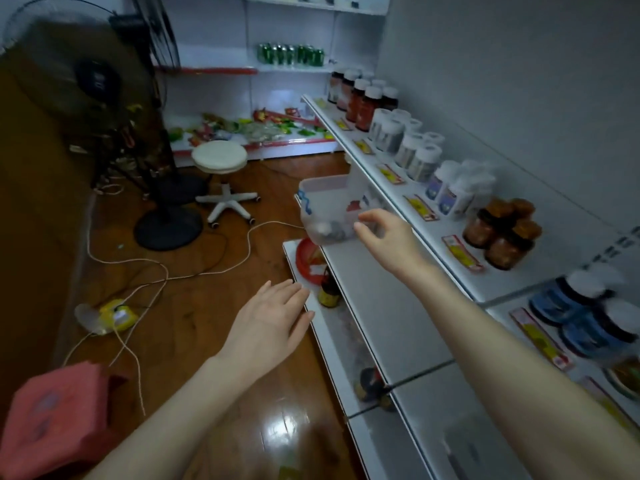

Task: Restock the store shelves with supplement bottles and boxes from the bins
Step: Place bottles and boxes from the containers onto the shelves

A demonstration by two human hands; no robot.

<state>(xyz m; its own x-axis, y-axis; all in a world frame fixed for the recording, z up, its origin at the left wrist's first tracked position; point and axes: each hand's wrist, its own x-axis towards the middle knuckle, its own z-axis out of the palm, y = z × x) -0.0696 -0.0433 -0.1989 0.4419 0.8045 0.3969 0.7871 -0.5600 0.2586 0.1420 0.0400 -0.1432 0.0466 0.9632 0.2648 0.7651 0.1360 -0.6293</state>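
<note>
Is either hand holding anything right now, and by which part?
Nothing is held. The right hand hovers open by the clear bin; the left hand is empty.

A small shop: long white display shelves (381, 271) edged with yellow-and-red price labels (462, 252), supplement bottles (502, 233) grouped in rows by kind, green cans (291, 54) and bright packets (242, 128) on the far racks.

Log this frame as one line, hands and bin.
right hand: empty, fingers loosely curled, at clear bin | clear bin: on middle shelf, some stock inside | left hand: open, empty, near lower shelf edge
</note>
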